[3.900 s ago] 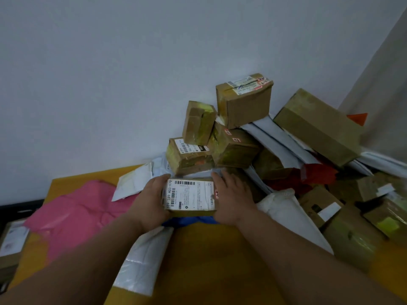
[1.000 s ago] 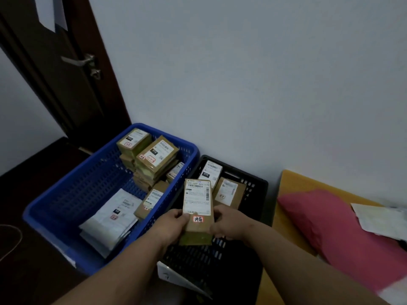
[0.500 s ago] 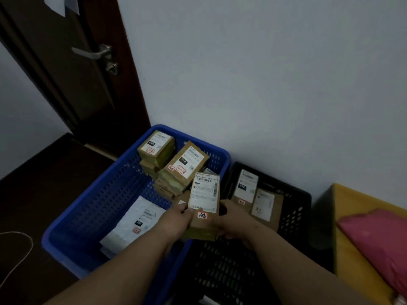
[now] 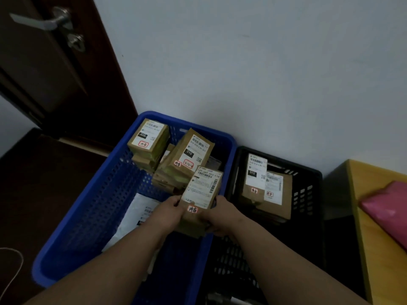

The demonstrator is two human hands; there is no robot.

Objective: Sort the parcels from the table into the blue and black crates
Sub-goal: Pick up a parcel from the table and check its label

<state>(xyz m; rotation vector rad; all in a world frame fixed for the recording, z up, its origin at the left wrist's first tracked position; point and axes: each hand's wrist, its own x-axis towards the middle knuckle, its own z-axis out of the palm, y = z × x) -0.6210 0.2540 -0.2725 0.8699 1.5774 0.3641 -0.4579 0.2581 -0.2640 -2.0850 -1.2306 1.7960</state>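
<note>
Carried from table pile to frame centre: brown parcel, gripped at its near end by left hand and right hand, above blue crate inner edge. Already sorted: several boxes in blue, two in black crate. Still pending, judging by pink mailer on table: more.

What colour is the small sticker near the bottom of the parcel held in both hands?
Orange-red with dark handwriting, on the parcel; the head view shows it.

Matt cardboard parcel, paper label; perforated, probably plastic blue crate.
</note>
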